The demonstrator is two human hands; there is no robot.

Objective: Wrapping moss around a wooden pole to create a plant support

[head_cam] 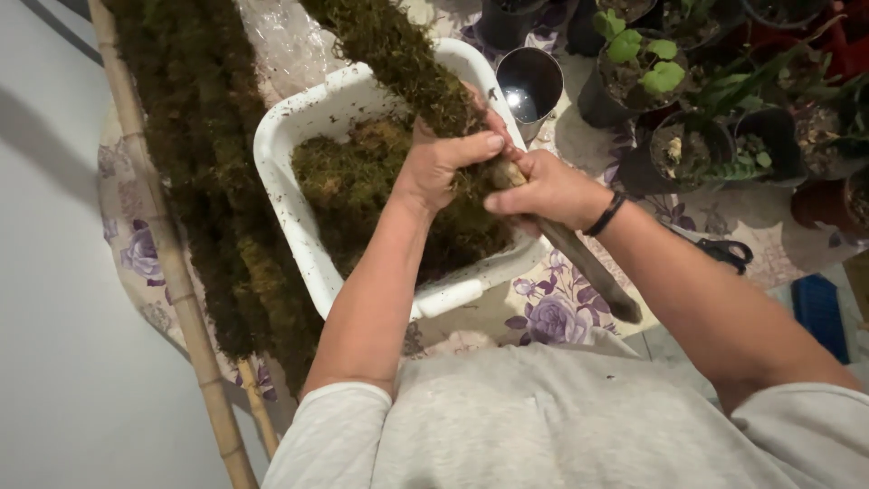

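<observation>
Floral cloth (552,312) underneath, white tub (299,118) of moss on it. The left hand (444,163) wraps the mossy pole (407,68), fingers curled tight; the right hand (548,190) pinches its bare stick just below. The pole runs diagonally, moss end up-left beyond the fingers, bare tip down-right.

A bare bamboo cane (172,272) lay beside two finished moss poles (226,208) on a cloth printed with purple roses (552,312). Potted plants in black pots (634,72) stood near a shiny metal cup (529,81), black-handled scissors (724,252) and a blue crate (822,312)
</observation>
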